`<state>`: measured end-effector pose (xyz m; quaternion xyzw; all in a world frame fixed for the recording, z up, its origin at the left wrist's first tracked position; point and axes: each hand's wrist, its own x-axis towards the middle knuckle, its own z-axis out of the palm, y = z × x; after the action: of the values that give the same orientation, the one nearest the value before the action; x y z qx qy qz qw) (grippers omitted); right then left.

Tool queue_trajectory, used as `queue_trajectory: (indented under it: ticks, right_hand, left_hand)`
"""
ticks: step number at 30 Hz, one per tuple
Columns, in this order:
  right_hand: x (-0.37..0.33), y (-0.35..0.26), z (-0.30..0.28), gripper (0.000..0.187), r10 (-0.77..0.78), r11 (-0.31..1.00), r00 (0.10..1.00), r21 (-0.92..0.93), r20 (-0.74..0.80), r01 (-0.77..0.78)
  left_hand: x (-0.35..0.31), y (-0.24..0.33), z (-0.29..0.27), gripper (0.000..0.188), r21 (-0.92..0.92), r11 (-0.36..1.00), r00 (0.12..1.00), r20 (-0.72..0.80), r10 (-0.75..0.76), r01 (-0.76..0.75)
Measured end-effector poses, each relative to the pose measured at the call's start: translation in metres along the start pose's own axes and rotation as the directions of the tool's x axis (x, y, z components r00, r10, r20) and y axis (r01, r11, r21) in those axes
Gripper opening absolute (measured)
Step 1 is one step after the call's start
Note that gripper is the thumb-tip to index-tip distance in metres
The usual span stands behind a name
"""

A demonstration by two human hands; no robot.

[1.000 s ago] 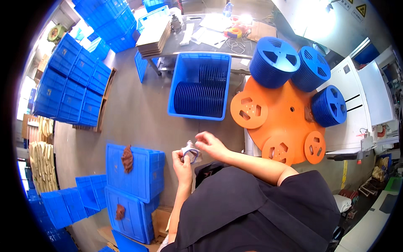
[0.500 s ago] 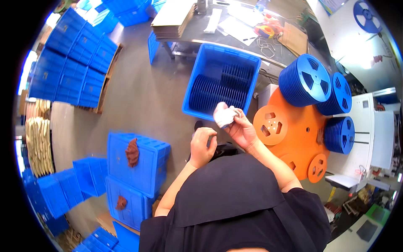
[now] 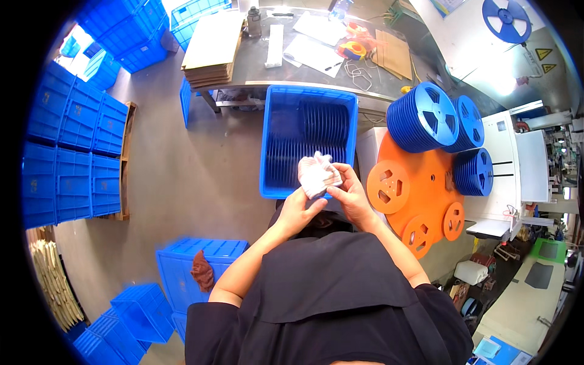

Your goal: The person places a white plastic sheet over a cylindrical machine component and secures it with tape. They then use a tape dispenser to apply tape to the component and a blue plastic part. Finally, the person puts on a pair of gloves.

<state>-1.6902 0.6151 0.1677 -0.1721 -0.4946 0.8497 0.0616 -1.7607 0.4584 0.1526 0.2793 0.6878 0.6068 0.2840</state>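
Note:
In front of my chest is a crumpled white knit bundle that looks like a work glove (image 3: 317, 175). My right hand (image 3: 353, 196) pinches its right side between thumb and fingers. At its lower left edge, my left hand (image 3: 297, 213) has its fingers closed, partly hidden by the fabric. Just beyond both hands stands an open blue crate (image 3: 266, 131) with rows of dark blue reels (image 3: 283, 161) standing on edge in it. The glove covers part of the near row.
On the right, an orange table (image 3: 420, 188) bears stacks of blue reels (image 3: 420, 118) and orange discs (image 3: 389, 187). A dark workbench (image 3: 252, 67) with cardboard sheets (image 3: 213, 45) and papers lies ahead. Stacked blue crates (image 3: 73, 146) stand left; a lidded blue crate (image 3: 176, 261) holds a brown cloth (image 3: 202, 272).
My left hand has moved up to the white glove, which both hands now touch. The view has shifted, so the workbench shows more fully and the left crates sit lower.

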Motion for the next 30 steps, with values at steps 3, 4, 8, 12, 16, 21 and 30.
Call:
queue_trajectory:
  ticks: [3, 4, 8, 12, 16, 21, 30]
  right_hand:
    - [0.012, 0.006, -0.001, 0.038, -0.002, 0.988, 0.997, -0.155, -0.081, -0.011]
    - [0.018, 0.009, -0.004, 0.036, -0.013, 0.985, 0.992, -0.171, -0.127, -0.009]
    - [0.048, 0.008, -0.010, 0.024, 0.024, 0.975, 0.966, -0.208, -0.258, -0.080]
    - [0.069, 0.011, -0.003, 0.015, 0.227, 0.973, 0.972, 0.054, -0.064, -0.223]
    - [0.075, 0.004, -0.013, 0.013, 0.337, 0.875, 0.941, 0.377, -0.021, -0.305]
    - [0.079, 0.000, -0.036, 0.023, 0.313, 0.860, 0.939, 0.462, -0.142, -0.217]
    - [0.092, -0.028, -0.039, 0.041, 0.061, 0.998, 0.883, 0.054, -0.465, -0.040]
  left_hand:
    - [0.014, -0.023, -0.005, 0.032, -0.100, 0.959, 0.964, 0.051, -0.260, 0.264]
    - [0.018, -0.020, -0.010, 0.032, -0.063, 0.947, 0.941, 0.150, -0.304, 0.316]
    - [0.020, 0.005, -0.015, 0.013, 0.165, 0.932, 0.945, 0.114, 0.307, -0.323]
    - [0.049, 0.038, -0.006, 0.035, 0.410, 0.693, 0.801, 0.208, 0.562, -0.593]
    - [0.068, 0.017, 0.001, 0.029, 0.567, 0.429, 0.654, 0.278, 0.703, -0.703]
    - [0.073, -0.010, 0.010, 0.029, 0.620, 0.539, 0.760, 0.148, 0.633, -0.570]
    - [0.111, -0.034, 0.033, 0.022, 0.577, 0.767, 0.956, 0.237, 0.172, -0.281]
